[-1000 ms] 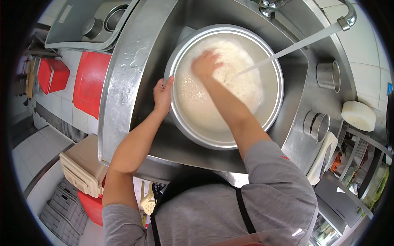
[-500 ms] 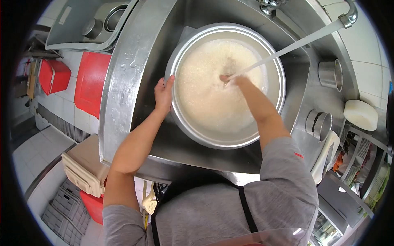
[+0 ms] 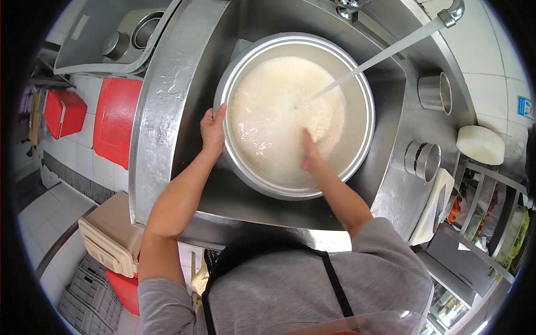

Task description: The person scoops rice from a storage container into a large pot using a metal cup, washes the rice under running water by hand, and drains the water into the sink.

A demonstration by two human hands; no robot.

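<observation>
A large round metal pot [image 3: 365,120] sits in the steel sink, holding cloudy whitish water [image 3: 262,111] with pale grains, apparently rice [image 3: 322,124], showing near the middle. My left hand [image 3: 213,131] grips the pot's left rim, thumb on top and fingers against the outer wall. Inside the pot, my right hand [image 3: 310,152] is dipped into the milky water at the lower right of centre. Its fingers are mostly hidden by the water. From the faucet [image 3: 451,14] a stream of water [image 3: 379,60] falls into the pot, just above my right hand.
Around the pot is the steel sink [image 3: 192,204]. Two metal containers [image 3: 435,92] [image 3: 422,161] and a white rounded block [image 3: 481,145] stand at the right. Left of the sink are a grey tub [image 3: 97,56], a red lid [image 3: 115,120] and a beige bin [image 3: 111,229].
My right hand has moved from under the water stream toward the pot's near side. The liquid looks whiter and swirled. My left hand keeps its hold on the rim; the view has shifted slightly.
</observation>
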